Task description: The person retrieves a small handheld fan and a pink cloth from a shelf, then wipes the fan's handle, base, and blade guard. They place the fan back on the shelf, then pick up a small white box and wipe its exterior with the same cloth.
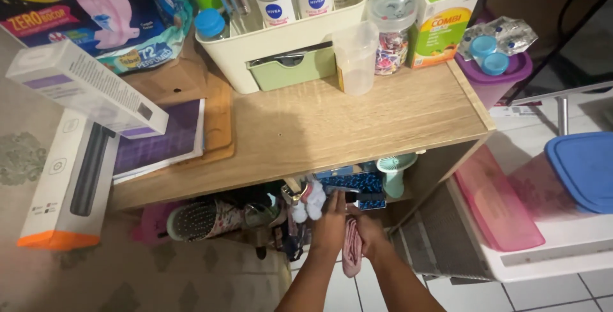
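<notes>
Both of my hands reach into the shadowed shelf under a light wooden tabletop point(332, 124). My left hand point(330, 226) is up against a cluster of small items there, near a fluffy white pompom point(311, 200) and a blue patterned pouch point(357, 184). My right hand point(370, 234) grips a pink cloth strip point(351, 251) that hangs down between my wrists. Whether my left hand holds anything is hidden by the dim shelf.
On top stand a cream organiser point(281, 37) with bottles, a clear cup point(355, 57), a green-orange box point(440, 18) and white boxes point(83, 85). Below lie a hairbrush point(195, 221) and teal mini fan point(394, 168). Pink and blue-lidded tubs point(575, 171) sit right.
</notes>
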